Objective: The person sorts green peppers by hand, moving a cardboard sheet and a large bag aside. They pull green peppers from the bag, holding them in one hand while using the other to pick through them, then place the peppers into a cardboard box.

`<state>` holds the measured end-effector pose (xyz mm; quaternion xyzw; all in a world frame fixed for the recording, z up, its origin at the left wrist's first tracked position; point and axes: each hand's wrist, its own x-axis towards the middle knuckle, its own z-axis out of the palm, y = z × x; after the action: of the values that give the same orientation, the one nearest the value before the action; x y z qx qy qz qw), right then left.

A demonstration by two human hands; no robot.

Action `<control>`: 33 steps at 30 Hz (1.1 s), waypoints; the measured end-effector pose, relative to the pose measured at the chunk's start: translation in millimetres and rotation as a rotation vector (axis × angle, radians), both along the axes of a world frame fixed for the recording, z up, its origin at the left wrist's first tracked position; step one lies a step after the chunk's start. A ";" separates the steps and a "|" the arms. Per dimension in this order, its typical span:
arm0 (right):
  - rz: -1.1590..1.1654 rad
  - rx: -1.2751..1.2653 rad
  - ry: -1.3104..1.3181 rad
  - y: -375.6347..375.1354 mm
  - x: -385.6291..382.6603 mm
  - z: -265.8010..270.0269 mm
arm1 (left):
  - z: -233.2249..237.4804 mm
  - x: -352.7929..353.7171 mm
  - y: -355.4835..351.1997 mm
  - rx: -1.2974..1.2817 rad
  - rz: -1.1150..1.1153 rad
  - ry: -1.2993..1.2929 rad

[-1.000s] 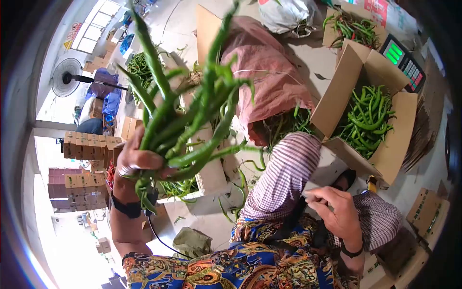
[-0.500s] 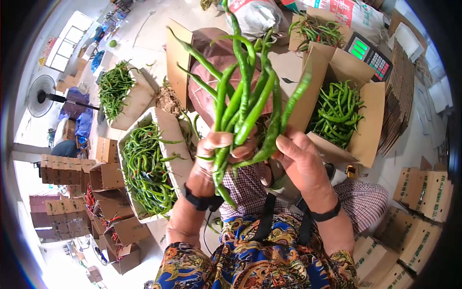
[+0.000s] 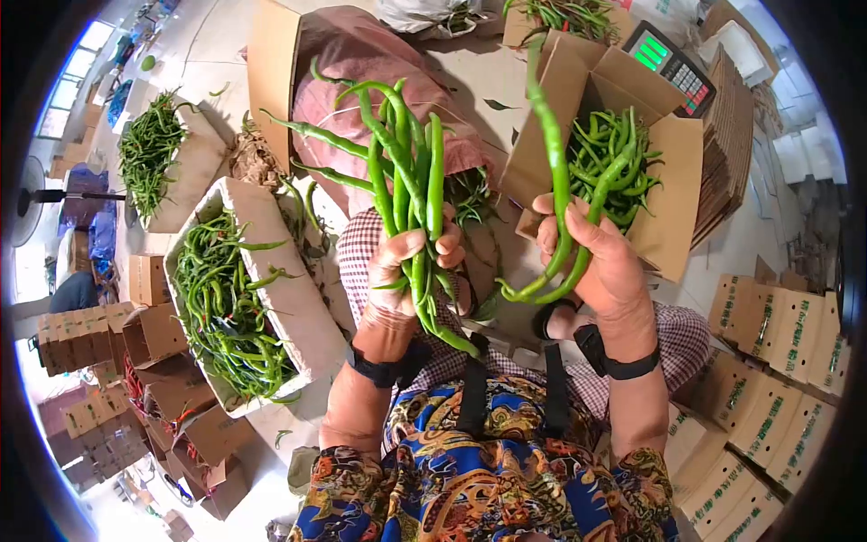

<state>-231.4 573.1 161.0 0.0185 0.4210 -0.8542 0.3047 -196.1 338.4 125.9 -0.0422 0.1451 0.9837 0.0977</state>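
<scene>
My left hand is closed around a bunch of long green chili peppers, their upper ends fanned out over the sack. Two long green peppers are pinched in my right hand, apart from the bunch. Right behind that hand stands an open cardboard box with green peppers inside. To the left of my left hand, a white foam box holds many green peppers.
A reddish sack lies ahead, with a digital scale at the upper right. Flattened cardboard is stacked beside it. Another foam box of peppers stands far left. Printed cartons line the right, more boxes the lower left.
My right hand has moved right, away from the bunch, with two peppers in it. My left hand still grips the bunch. The view has shifted, showing more of the floor and sack.
</scene>
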 end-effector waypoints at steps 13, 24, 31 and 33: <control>-0.075 0.021 0.053 10.9 12.9 11.6 | -7.3 0.9 0.3 -0.100 0.041 0.070; 0.062 0.520 -0.099 54.0 76.0 -21.7 | -18.2 3.0 -4.9 -0.130 0.005 0.104; -0.080 0.030 0.099 56.7 52.3 16.9 | -26.1 2.0 -1.6 -0.096 0.039 0.130; -0.094 0.028 0.164 50.2 47.6 22.0 | -24.9 3.0 -2.1 -0.104 0.035 0.126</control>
<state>-183.7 623.3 183.1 -0.0275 0.4551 -0.8601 0.2287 -193.0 336.3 101.0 0.0122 0.2009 0.9771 0.0686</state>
